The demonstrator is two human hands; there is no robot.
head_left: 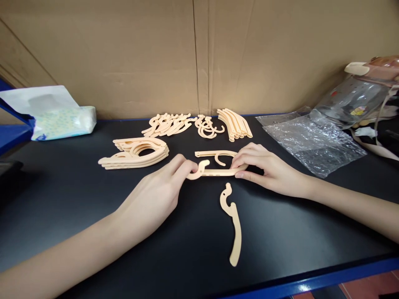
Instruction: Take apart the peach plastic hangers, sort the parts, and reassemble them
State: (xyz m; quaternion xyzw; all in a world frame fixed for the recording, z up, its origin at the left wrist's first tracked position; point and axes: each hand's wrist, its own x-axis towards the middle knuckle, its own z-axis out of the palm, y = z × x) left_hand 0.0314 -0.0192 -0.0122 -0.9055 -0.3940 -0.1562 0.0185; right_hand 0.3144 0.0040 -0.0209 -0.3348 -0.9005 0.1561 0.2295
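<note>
My left hand (170, 180) pinches a small curved hook piece (195, 174) of beige plastic. My right hand (262, 168) grips a beige hanger arm (218, 172) at its right end. The hook and this arm meet or overlap in front of me; I cannot tell if they are joined. Just behind them lies another hanger arm (208, 153) with a curved hook (221, 160) by it, partly hidden by my right fingers. Closer to me a separate hanger arm with a hooked end (236, 232) lies flat on the black table (187, 257).
Folded hangers (137, 160) are stacked at left. Along the back lie hooked arms (168, 124), loose hooks (205, 128) and plain arms (235, 124). A tissue pack (65, 122) sits far left; a plastic bag (314, 141) and clear bottle (352, 99) are at right. Cardboard (140, 54) stands behind.
</note>
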